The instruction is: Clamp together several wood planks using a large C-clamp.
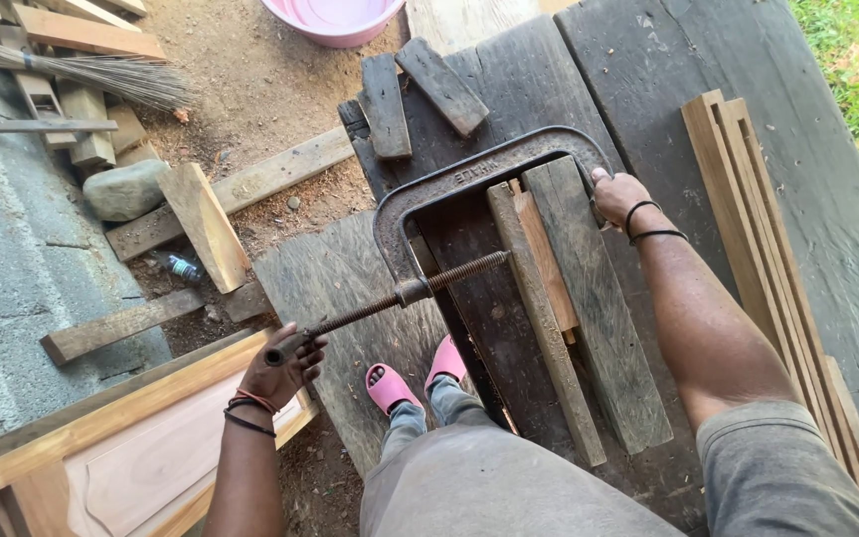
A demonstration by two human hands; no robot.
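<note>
No packages, labels, signs or screens visible.

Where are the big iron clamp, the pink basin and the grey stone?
iron clamp (pixel 469 175): head view, top of its arched frame.
pink basin (pixel 335 20): head view, inner wall.
grey stone (pixel 123 189): head view, upper face.

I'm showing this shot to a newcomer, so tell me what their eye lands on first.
First, the big rusty C-clamp in the middle, its frame arched over grey wooden boards on the dark bench top. The left hand grips the end of its long screw at lower left, while the right hand rests on the frame's far end. Below, pink sandals stand out, as does a pink basin at the top edge.
</note>
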